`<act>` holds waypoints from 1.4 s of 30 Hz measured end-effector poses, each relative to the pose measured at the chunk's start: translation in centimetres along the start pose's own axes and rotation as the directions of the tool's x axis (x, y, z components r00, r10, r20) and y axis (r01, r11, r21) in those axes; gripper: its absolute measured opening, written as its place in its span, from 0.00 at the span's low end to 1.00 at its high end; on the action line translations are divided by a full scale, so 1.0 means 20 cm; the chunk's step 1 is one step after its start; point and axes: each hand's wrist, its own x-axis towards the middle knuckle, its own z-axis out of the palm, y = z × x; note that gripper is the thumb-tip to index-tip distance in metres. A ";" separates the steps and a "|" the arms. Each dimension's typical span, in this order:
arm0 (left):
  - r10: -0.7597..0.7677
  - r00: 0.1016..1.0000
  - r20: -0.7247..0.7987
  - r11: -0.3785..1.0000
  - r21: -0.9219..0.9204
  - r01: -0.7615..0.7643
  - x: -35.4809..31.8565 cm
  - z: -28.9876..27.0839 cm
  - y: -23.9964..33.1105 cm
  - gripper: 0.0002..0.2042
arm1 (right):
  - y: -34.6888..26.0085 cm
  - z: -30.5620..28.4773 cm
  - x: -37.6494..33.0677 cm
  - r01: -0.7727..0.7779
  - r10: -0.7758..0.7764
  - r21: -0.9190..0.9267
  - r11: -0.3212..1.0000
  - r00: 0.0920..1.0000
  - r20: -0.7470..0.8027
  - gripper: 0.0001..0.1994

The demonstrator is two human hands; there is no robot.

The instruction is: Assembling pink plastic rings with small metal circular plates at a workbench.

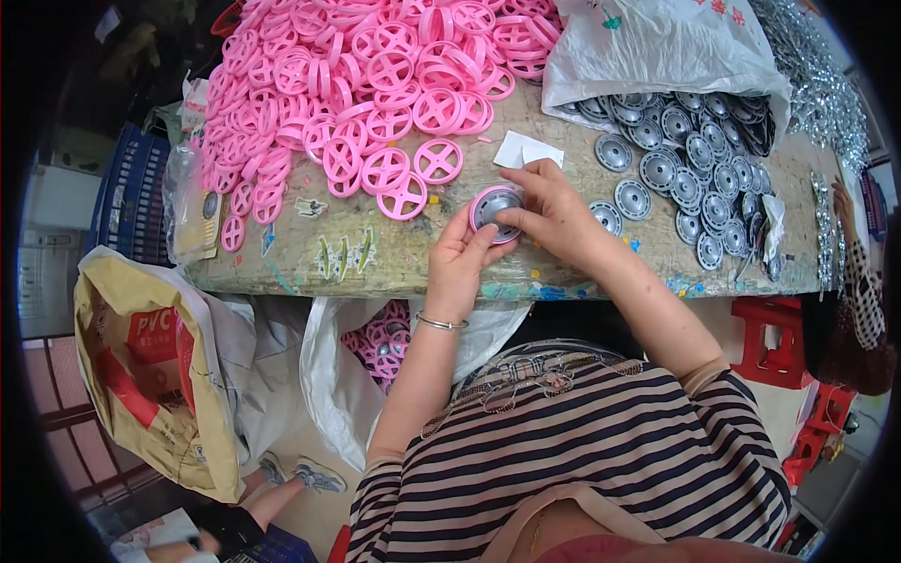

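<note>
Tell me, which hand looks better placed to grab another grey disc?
Probably the right hand: it is on the side where the grey discs lie spilled from the white bag. The left hand cups the pink wheel from below, nearer the pink pile.

I am seeing bare worn tabletop (310,267) lying open along the near edge, left of my left hand (462,263). The heap of pink spoked plastic wheels (357,84) is blocking the far left. Grey round metal discs (690,159) spilling from a white plastic bag (657,47) are crowding the right. Between them, a white paper scrap (526,150) is sitting in the narrow gap.
</note>
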 end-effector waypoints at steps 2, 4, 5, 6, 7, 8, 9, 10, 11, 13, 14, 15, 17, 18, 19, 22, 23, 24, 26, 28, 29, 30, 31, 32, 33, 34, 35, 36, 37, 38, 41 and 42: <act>-0.005 1.000 0.007 1.000 -0.005 0.005 0.00 0.00 0.00 0.19 | 0.02 0.00 0.02 -0.183 0.158 0.147 0.972 0.973 0.169 0.17; 0.003 1.000 0.011 1.000 -0.020 -0.003 0.00 -0.03 0.00 0.18 | -0.01 0.00 0.03 -0.268 0.233 0.161 0.950 0.950 0.207 0.16; 0.008 1.000 0.014 0.999 -0.031 -0.008 0.00 -0.04 0.00 0.16 | -0.03 0.01 0.03 -0.353 0.306 0.174 0.919 0.920 0.245 0.16; 0.014 1.000 0.010 0.999 -0.035 -0.014 -0.01 -0.03 0.00 0.16 | -0.04 0.01 0.02 -0.349 0.303 0.170 0.921 0.920 0.250 0.16; 0.027 1.000 0.001 1.000 -0.016 -0.027 -0.01 -0.03 0.00 0.17 | -0.04 0.02 0.02 -0.306 0.270 0.140 0.942 0.936 0.227 0.13; 0.040 0.999 -0.009 0.999 0.004 -0.040 -0.01 -0.03 0.00 0.17 | -0.05 0.03 0.02 -0.261 0.235 0.109 0.959 0.950 0.206 0.11; 0.049 0.999 -0.014 0.999 0.005 -0.049 -0.03 -0.04 0.02 0.17 | -0.06 0.03 0.04 -0.253 0.227 0.110 0.961 0.951 0.211 0.11; 0.071 0.997 -0.036 0.997 0.031 -0.070 -0.05 -0.03 0.03 0.17 | -0.07 0.03 0.04 -0.358 0.299 0.188 0.915 0.912 0.280 0.11; 0.094 0.994 -0.059 0.994 0.059 -0.091 -0.08 -0.03 0.03 0.16 | -0.08 0.03 0.05 -0.461 0.360 0.257 0.850 0.862 0.356 0.11; 0.146 0.974 -0.172 0.970 0.218 -0.107 -0.18 -0.10 0.03 0.15 | -0.09 0.06 0.10 -0.320 0.262 0.186 0.929 0.924 0.280 0.11; 0.211 0.942 -0.261 0.922 0.372 -0.103 -0.24 -0.14 0.05 0.15 | -0.09 0.08 0.14 -0.174 0.152 0.099 0.980 0.968 0.200 0.12; 0.329 0.901 -0.284 0.829 0.544 -0.131 -0.30 -0.18 0.07 0.13 | -0.08 0.11 0.19 -0.130 0.115 0.054 0.990 0.967 0.226 0.12; 0.448 0.828 -0.338 0.706 0.702 -0.095 -0.44 -0.28 0.13 0.12 | 0.00 0.21 0.26 0.133 -0.124 -0.097 0.986 0.988 0.093 0.13; 0.446 0.802 -0.398 0.711 0.702 -0.048 -0.51 -0.34 0.14 0.11 | 0.03 0.25 0.29 0.360 -0.373 -0.281 0.890 0.928 0.009 0.14; 0.450 0.803 -0.392 0.704 0.708 -0.049 -0.59 -0.45 0.15 0.11 | 0.02 0.27 0.31 0.312 -0.326 -0.271 0.911 0.945 -0.008 0.14; 0.302 0.830 -0.469 0.601 0.770 0.216 -0.74 -0.63 0.16 0.10 | 0.09 0.28 0.40 0.299 -0.297 -0.337 0.893 0.953 0.059 0.11; 0.443 0.831 -0.338 0.367 0.914 0.176 -0.75 -0.65 0.16 0.10 | 0.09 0.25 0.41 0.259 -0.243 -0.333 0.906 0.966 0.089 0.10; 0.539 0.825 -0.170 0.102 0.985 0.136 -0.75 -0.65 0.16 0.10 | 0.09 0.21 0.40 0.257 -0.242 -0.334 0.907 0.966 0.088 0.10; 0.495 0.802 -0.333 0.316 0.929 0.191 -0.70 -0.55 0.17 0.12 | 0.01 0.15 0.35 0.040 -0.039 -0.004 0.999 0.982 0.184 0.09; 0.267 0.875 -0.405 0.839 0.544 -0.004 -0.56 -0.42 0.16 0.17 | -0.10 0.14 0.22 0.034 -0.045 0.078 0.996 0.988 0.148 0.09; 0.251 0.911 -0.326 0.909 0.403 -0.107 -0.46 -0.30 0.16 0.18 | -0.13 0.13 0.17 0.139 -0.151 0.081 0.987 0.974 0.171 0.09; 0.248 0.941 -0.232 0.952 0.241 -0.191 -0.35 -0.17 0.15 0.19 | -0.16 0.11 0.12 0.240 -0.251 0.081 0.967 0.951 0.183 0.09; 0.220 0.954 -0.205 0.970 0.146 -0.193 -0.27 -0.08 0.13 0.19 | -0.17 0.11 0.06 0.239 -0.249 0.072 0.968 0.953 0.171 0.09; 0.189 0.967 -0.171 0.982 0.043 -0.184 -0.20 -0.01 0.11 0.18 | -0.16 0.13 0.01 0.307 -0.310 0.045 0.951 0.933 0.183 0.08; 0.183 0.971 -0.155 0.983 0.037 -0.179 -0.14 0.01 0.08 0.18 | -0.14 0.13 -0.01 0.373 -0.369 0.019 0.928 0.908 0.198 0.08; 0.119 0.984 -0.130 0.993 -0.009 -0.121 -0.08 0.02 0.05 0.18 | -0.12 0.10 -0.02 0.369 -0.363 0.006 0.929 0.912 0.190 0.08; 0.055 0.992 -0.111 0.997 -0.054 -0.061 -0.05 0.02 0.03 0.17 | -0.08 0.06 -0.03 0.279 -0.280 0.030 0.960 0.951 0.128 0.08; 0.053 0.993 -0.109 0.997 -0.056 -0.059 -0.03 0.03 0.03 0.17 | -0.03 0.00 -0.05 0.188 -0.192 0.062 0.980 0.979 0.070 0.08; 0.034 0.994 -0.101 0.998 -0.044 -0.038 -0.02 0.05 0.05 0.16 | 0.03 -0.09 -0.05 0.083 -0.083 0.012 0.996 0.997 0.004 0.09; 0.015 0.995 -0.100 0.999 -0.029 -0.018 -0.02 0.05 0.05 0.16 | 0.13 -0.20 -0.03 -0.024 0.023 -0.025 0.999 0.998 -0.061 0.11; -0.004 0.995 -0.101 1.000 0.019 0.006 0.00 0.04 0.02 0.16 | 0.39 -0.50 0.00 -0.064 -0.065 -0.569 0.819 0.977 -0.204 0.16; -0.028 0.994 -0.103 0.999 0.033 0.032 0.00 0.05 0.01 0.16 | 0.46 -0.55 0.00 -0.105 -0.063 -0.697 0.710 0.975 -0.211 0.18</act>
